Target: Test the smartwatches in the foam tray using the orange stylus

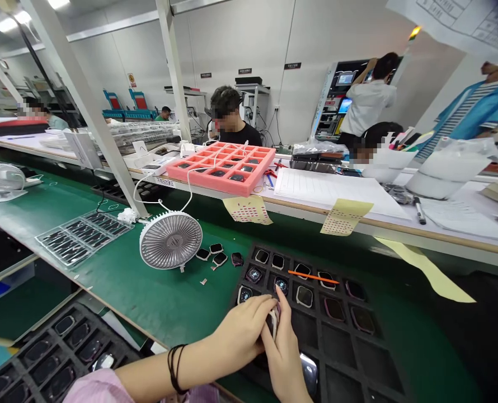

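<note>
Between my two hands is a smartwatch case (273,323), seen edge-on and mostly covered by fingers. My left hand (243,322), with dark bands round its wrist, closes over it from the left. My right hand (285,350) grips its other side, index finger pointing up along it. Both hands are above a black foam tray (337,342) of square pockets. Smartwatch faces fill the tray's far pockets, and a lit watch (281,284) lies just beyond my fingertips. An orange stick (314,277) rests across the far pockets. A dark shiny device (308,372) is partly hidden by my right hand.
On the green bench stands a white fan (171,240), with several loose watches (219,259) beside it. A clear tray of parts (83,238) lies further left. Another black watch tray (50,358) is at lower left. The shelf holds a pink foam tray (249,187); co-workers are beyond.
</note>
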The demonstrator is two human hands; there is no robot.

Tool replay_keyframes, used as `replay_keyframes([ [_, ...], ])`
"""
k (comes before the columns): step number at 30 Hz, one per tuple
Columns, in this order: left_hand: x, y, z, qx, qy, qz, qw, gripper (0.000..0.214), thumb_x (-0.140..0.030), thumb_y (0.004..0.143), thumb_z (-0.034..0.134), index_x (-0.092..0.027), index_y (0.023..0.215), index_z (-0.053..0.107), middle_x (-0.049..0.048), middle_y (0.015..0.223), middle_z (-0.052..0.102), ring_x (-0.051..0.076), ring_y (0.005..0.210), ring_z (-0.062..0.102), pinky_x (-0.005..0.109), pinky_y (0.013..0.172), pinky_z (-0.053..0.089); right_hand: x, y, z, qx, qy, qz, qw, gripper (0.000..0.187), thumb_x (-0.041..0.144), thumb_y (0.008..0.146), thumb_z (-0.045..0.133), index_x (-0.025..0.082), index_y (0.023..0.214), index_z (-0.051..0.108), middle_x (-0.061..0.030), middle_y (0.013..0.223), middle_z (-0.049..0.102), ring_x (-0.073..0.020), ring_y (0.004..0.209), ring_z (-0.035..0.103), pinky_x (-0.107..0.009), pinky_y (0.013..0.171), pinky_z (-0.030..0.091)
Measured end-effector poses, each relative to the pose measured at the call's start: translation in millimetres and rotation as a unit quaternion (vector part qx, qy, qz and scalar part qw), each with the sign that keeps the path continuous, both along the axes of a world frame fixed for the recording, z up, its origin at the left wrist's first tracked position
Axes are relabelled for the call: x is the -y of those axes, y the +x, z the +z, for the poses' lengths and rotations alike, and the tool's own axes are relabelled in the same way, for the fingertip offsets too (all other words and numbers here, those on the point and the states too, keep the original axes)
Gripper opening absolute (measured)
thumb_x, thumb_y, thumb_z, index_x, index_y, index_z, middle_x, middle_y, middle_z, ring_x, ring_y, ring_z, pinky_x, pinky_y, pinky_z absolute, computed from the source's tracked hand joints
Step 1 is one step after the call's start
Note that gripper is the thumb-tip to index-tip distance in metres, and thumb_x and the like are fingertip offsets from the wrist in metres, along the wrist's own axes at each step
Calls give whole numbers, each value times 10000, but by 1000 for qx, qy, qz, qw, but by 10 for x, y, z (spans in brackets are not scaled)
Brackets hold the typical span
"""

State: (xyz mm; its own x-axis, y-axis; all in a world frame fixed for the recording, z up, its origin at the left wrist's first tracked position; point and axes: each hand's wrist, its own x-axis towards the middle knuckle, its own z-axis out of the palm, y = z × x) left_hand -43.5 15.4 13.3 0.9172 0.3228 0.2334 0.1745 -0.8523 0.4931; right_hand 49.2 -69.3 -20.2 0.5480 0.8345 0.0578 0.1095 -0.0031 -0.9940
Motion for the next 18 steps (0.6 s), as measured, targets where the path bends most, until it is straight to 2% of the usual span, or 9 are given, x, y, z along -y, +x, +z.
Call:
replay_keyframes([
  [4, -11, 151, -122, 28, 12, 0, 1000, 605, 4, 676, 454, -128, 1265, 412, 175, 1253, 550, 288, 1169, 513, 437, 951, 460, 25, 11, -10, 1, 6, -17, 1000, 667, 392, 874, 519, 256, 1446, 203, -68, 1445, 385, -259, 1309, 379, -360, 1042, 326],
  [8, -110, 185, -139, 66, -2, -14, 998, 547, -21, 675, 496, -147, 1206, 472, 159, 1197, 600, 283, 1098, 569, 415, 913, 478, 51, 89, 19, -68, 8, 4, 998, 707, 390, 839, 584, 288, 1437, 221, -42, 1483, 317, -238, 1350, 300, -356, 1086, 250],
  [10, -161, 160, -107, 79, -30, -6, 996, 484, -79, 684, 569, -174, 1154, 509, 129, 1140, 640, 273, 1042, 600, 412, 906, 476, 65, 161, 33, -151, 24, 21, 988, 753, 412, 808, 621, 292, 1432, 218, -60, 1445, 376, -241, 1305, 377, -362, 1057, 298],
  [13, -199, 102, -23, 88, -77, -19, 993, 457, -222, 666, 706, -197, 1091, 540, 83, 1040, 687, 248, 958, 636, 430, 981, 414, 91, 288, 65, -289, 29, 69, 954, 776, 407, 772, 664, 284, 1413, 244, -86, 1239, 577, -242, 1079, 583, -368, 903, 442],
  [15, -194, 72, 32, 98, -99, -44, 989, 482, -281, 648, 750, -204, 1077, 545, 66, 1018, 695, 228, 937, 643, 433, 1034, 359, 106, 352, 91, -340, 8, 113, 934, 696, 364, 754, 694, 267, 1358, 362, -76, 1101, 649, -227, 958, 629, -341, 816, 475],
  [18, -168, 55, 89, 115, -107, -84, 984, 515, -313, 643, 768, -202, 1093, 543, 69, 1050, 684, 216, 958, 630, 426, 1049, 331, 113, 383, 111, -364, -7, 150, 919, 533, 304, 660, 777, 217, 1152, 590, -59, 996, 678, -214, 916, 622, -314, 794, 473],
])
